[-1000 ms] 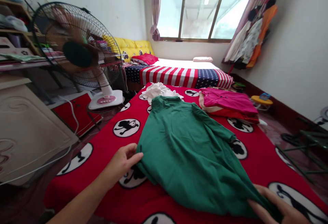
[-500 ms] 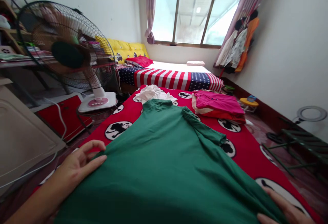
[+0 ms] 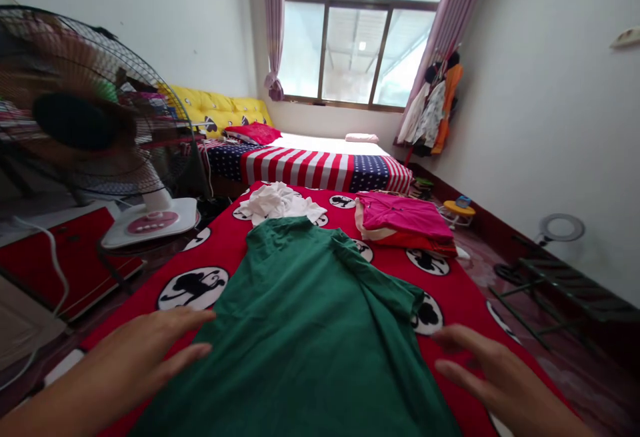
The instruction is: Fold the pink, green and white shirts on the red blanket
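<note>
A green short-sleeved T-shirt (image 3: 310, 330) lies spread on a red blanket (image 3: 145, 304) printed with monkey figures in white ovals. The collar end points away from me, and the lower part runs out of view at the bottom. My left hand (image 3: 155, 347) is at the shirt's left edge, thumb and fingers apart, gripping nothing; whether it touches the cloth I cannot tell. Beside the right edge, my right hand (image 3: 490, 364) hovers with its fingers parted and nothing in them.
A crumpled white garment (image 3: 277, 202) lies beyond the collar. Folded pink and orange clothes (image 3: 405, 217) are stacked at the back right. On the left a fan (image 3: 85, 110) stands close to the blanket. A green metal rack (image 3: 575, 284) is on the right.
My right hand has moved inward and up along the shirt's right side. The left hand's fingers have straightened and come off the left edge. My view has turned slightly right and up.
</note>
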`<state>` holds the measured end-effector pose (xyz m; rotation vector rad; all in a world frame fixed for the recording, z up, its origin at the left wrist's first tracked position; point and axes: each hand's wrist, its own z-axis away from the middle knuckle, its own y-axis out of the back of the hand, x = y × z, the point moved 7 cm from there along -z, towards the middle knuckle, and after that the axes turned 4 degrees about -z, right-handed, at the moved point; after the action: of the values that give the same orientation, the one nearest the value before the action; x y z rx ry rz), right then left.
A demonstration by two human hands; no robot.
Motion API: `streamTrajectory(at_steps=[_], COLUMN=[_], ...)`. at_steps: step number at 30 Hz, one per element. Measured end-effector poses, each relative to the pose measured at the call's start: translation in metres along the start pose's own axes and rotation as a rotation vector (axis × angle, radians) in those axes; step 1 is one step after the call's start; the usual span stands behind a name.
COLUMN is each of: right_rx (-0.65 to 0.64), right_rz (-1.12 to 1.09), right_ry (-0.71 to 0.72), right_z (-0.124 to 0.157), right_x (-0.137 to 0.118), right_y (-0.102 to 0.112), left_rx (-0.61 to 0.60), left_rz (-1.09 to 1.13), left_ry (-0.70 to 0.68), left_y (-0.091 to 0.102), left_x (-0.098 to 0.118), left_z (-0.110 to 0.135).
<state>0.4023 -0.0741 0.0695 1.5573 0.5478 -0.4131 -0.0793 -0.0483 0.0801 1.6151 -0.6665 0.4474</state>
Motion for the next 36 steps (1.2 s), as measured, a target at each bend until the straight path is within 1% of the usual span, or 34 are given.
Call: streamTrajectory(at_steps=[1, 3, 4, 5, 6, 8, 9, 11, 13, 15, 16, 17, 18, 19, 20, 21, 22, 23, 25, 26, 27, 28, 30, 32, 34, 36], right_rx=[0.03, 0.131, 0.17, 0.188, 0.185, 0.137, 0.124, 0.161, 0.252, 0.307, 0.34, 0.398, 0.475, 0.556, 0.61, 0.617, 0.556, 0.431, 0.194, 0.108, 0.048, 0.01, -0.045, -0.099, -0.13, -0.103], right_rz=[0.004, 0.039, 0.054, 0.062, 0.058, 0.009, -0.024, -0.07, -0.024, 0.115, 0.2, 0.284, 0.35, 0.387, 0.392, 0.38, 0.343, 0.325, 0.423, 0.491, 0.556, 0.604, 0.625, 0.538, 0.405, 0.317], right_ry=[0.045, 0.094, 0.111, 0.127, 0.143, 0.141, 0.111, -0.007, -0.146, -0.251, -0.288, -0.303, -0.288, -0.235, -0.153, -0.056, 0.039, 0.09, 0.077, 0.039, -0.012, -0.065, -0.158, -0.193, -0.186, -0.177], right_z=[-0.024, -0.067, -0.085, -0.099, -0.111, -0.129, -0.137, -0.15, -0.161, -0.171, -0.173, -0.174, -0.172, -0.169, -0.163, -0.157, -0.151, -0.146, -0.131, -0.122, -0.114, -0.107, -0.095, -0.086, -0.078, -0.072], right_x=[-0.007, -0.019, -0.023, -0.025, -0.026, -0.019, -0.01, 0.017, 0.051, 0.078, 0.087, 0.089, 0.084, 0.072, 0.055, 0.035, 0.014, -0.004, -0.027, -0.031, -0.031, -0.026, -0.012, 0.001, 0.007, 0.007], right_y=[0.001, 0.0, -0.003, -0.007, -0.011, -0.016, -0.013, 0.006, 0.035, 0.062, 0.073, 0.081, 0.086, 0.086, 0.08, 0.069, 0.052, 0.031, -0.005, -0.016, -0.022, -0.024, -0.02, -0.018, -0.02, -0.025], left_rx=[-0.09, -0.246, -0.288, -0.305, -0.311, -0.317, -0.303, -0.256, -0.206, -0.185, -0.183, -0.184, -0.187, -0.189, -0.189, -0.185, -0.176, -0.163, -0.124, -0.103, -0.084, -0.067, -0.049, -0.049, -0.054, -0.05], left_rz=[-0.111, -0.166, -0.173, -0.207, -0.255, -0.33, -0.366, -0.412, -0.427, -0.421, -0.417, -0.414, -0.41, -0.408, -0.405, -0.403, -0.401, -0.398, -0.388, -0.383, -0.381, -0.384, -0.402, -0.427, -0.445, -0.451], left_ry=[-0.07, -0.243, -0.298, -0.322, -0.327, -0.331, -0.34, -0.368, -0.393, -0.401, -0.4, -0.4, -0.399, -0.399, -0.4, -0.402, -0.404, -0.403, -0.387, -0.369, -0.342, -0.309, -0.249, -0.226, -0.235, -0.251], left_y=[-0.015, -0.054, -0.076, -0.096, -0.116, -0.15, -0.162, -0.176, -0.179, -0.178, -0.178, -0.177, -0.177, -0.177, -0.177, -0.177, -0.177, -0.177, -0.176, -0.175, -0.175, -0.174, -0.173, -0.174, -0.175, -0.177], left_x=[0.025, 0.075, 0.093, 0.104, 0.109, 0.108, 0.105, 0.097, 0.092, 0.09, 0.09, 0.09, 0.091, 0.091, 0.091, 0.091, 0.09, 0.09, 0.088, 0.086, 0.084, 0.082, 0.079, 0.077, 0.078, 0.078], left_z=[-0.022, -0.058, -0.073, -0.087, -0.099, -0.115, -0.12, -0.125, -0.125, -0.123, -0.123, -0.122, -0.122, -0.122, -0.123, -0.123, -0.123, -0.123, -0.124, -0.125, -0.126, -0.128, -0.131, -0.133, -0.133, -0.133])
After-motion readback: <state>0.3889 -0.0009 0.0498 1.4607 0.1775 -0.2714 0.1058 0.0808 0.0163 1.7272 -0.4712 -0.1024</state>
